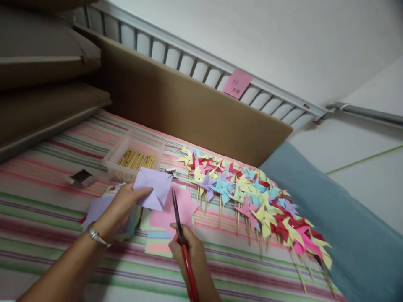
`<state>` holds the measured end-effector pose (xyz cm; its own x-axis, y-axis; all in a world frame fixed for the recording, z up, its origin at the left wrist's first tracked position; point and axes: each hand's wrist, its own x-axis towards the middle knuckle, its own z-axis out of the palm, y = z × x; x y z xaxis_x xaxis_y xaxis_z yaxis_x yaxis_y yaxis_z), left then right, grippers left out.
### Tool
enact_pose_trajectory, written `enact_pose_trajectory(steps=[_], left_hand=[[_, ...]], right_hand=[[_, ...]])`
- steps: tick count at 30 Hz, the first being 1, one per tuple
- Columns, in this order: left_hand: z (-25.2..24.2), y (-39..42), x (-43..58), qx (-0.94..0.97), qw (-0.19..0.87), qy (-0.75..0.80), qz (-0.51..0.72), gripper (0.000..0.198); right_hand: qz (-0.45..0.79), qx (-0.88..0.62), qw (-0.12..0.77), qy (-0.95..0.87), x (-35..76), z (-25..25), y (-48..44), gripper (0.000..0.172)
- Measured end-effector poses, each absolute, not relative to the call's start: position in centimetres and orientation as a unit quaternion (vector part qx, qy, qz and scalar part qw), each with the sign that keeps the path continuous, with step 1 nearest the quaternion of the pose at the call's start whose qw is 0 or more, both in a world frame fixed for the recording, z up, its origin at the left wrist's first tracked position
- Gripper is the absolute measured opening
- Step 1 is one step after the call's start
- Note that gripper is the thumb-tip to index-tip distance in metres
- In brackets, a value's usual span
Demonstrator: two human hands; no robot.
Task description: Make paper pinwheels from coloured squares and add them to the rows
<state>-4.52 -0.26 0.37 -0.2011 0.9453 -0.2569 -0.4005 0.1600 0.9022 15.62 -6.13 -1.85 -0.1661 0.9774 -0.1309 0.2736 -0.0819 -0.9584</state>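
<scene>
Between the thumb and fingers of my left hand point(127, 201) is a square of purple paper point(154, 184) with cuts running in from its corners. My right hand point(190, 247) grips red-handled scissors point(180, 226), their dark blades pointing up beside the paper and apart from it. Beneath the scissors lies a stack of coloured paper with a pink sheet point(179, 205) on top. Another pile of paper squares, with a purple sheet point(97, 212) uppermost, is partly hidden under my left forearm.
A clear plastic box point(110, 161) of short wooden sticks point(137, 160) stands behind my left hand. Many paper pinwheels on sticks point(223, 186) spread across the right side of the striped cloth point(239, 268). A brown board point(189, 105) rises along the back; a small dark-and-white box point(82, 178) lies left.
</scene>
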Motion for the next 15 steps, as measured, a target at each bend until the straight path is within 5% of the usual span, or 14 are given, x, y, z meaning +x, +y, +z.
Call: enact_pose_trajectory(steps=[15], left_hand=[[1.13, -0.55, -5.53, 0.301, 0.612, 0.491, 0.542, 0.024]], right_hand=[[0.512, -0.551, 0.249, -0.610, 15.18, -2.13, -6.93, 0.026]])
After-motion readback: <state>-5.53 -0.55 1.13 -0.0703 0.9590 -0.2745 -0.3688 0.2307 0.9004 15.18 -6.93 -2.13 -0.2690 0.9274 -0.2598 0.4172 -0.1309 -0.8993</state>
